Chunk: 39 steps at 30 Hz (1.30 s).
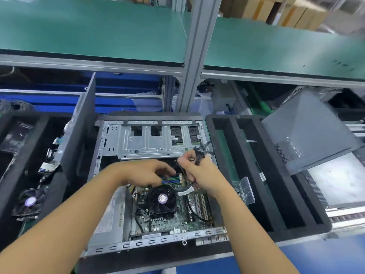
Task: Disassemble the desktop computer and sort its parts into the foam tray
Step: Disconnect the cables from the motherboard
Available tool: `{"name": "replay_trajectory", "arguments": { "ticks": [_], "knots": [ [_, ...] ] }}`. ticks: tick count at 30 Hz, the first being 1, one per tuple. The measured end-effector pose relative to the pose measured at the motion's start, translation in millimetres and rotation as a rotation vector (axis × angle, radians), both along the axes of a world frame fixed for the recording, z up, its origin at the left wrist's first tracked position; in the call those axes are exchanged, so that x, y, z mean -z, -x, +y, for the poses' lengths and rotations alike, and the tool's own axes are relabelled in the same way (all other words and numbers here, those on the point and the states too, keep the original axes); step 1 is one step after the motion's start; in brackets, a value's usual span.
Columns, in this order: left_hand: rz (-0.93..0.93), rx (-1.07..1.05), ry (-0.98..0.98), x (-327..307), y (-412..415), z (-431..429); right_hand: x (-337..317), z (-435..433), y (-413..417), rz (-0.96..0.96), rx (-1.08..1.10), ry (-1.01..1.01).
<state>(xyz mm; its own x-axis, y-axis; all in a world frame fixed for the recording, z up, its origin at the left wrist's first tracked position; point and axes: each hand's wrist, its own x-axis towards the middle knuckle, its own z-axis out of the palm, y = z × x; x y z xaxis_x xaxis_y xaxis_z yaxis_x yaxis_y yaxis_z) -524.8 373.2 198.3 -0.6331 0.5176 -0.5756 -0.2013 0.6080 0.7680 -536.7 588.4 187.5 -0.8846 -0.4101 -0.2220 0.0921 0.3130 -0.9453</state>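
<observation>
An open desktop computer case (110, 230) lies flat in front of me, its motherboard (177, 218) and black CPU fan (162, 200) exposed. My right hand (199, 171) grips a bundle of black cables (198, 153) above the board's upper right. My left hand (150, 173) sits just left of it, fingers curled and pinching a black cable over the memory slots (173, 177). A black foam tray (276, 175) with long slots lies to the right of the case. Another foam tray (11, 147) on the left holds parts, including a fan (29, 201).
A grey side panel (79, 139) stands upright between the case and the left tray. A silver drive cage (146, 139) fills the case's far half. A dark computer cover (308, 133) leans at the right. Green shelves and an aluminium post (193, 56) rise behind.
</observation>
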Motion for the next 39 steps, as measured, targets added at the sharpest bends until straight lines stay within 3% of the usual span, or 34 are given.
{"name": "replay_trajectory", "arguments": {
  "ticks": [3, 6, 10, 13, 17, 21, 25, 28, 32, 35, 39],
  "knots": [
    [-0.248, -0.014, -0.462, -21.3, 7.5, 8.4, -12.2, 10.6, 1.0, 0.067, -0.080, -0.080],
    [-0.214, -0.095, -0.623, -17.5, 11.6, 43.9, -19.3, 16.3, -4.6, 0.058, -0.174, -0.241],
    [-0.193, -0.317, -0.683, -11.8, 22.1, 91.8, -22.1, 35.4, -11.2, 0.009, -0.105, -0.253],
    [-0.085, -0.459, -0.753, -18.4, 39.3, 119.6, -21.5, 60.7, -19.0, 0.000, -0.031, -0.098],
    [0.004, -0.483, -0.841, -47.6, 61.8, 167.0, -26.4, 93.4, -19.7, 0.171, 0.224, 0.074],
    [0.341, -0.319, -0.557, -64.7, 84.1, 218.8, -40.8, 141.0, 0.5, 0.218, 0.504, 0.208],
    [0.602, -0.148, -0.195, -51.4, 97.7, 255.4, -48.3, 212.5, 27.0, 0.288, 0.685, -0.097],
    [0.428, -0.048, -0.061, -18.2, 102.5, 290.4, -32.0, 253.4, 49.2, 0.209, 0.668, -0.518],
    [0.095, -0.171, -0.068, 30.7, 105.2, 321.7, 0.7, 279.3, 80.5, 0.160, 0.597, -0.984],
    [-0.029, -0.298, -0.097, 62.6, 110.0, 332.4, 28.8, 289.3, 99.4, 0.047, 0.587, -1.084],
    [-0.056, -0.392, -0.130, 86.5, 124.6, 340.8, 54.6, 285.4, 109.8, -0.175, 0.479, -1.130]
  ]
}}
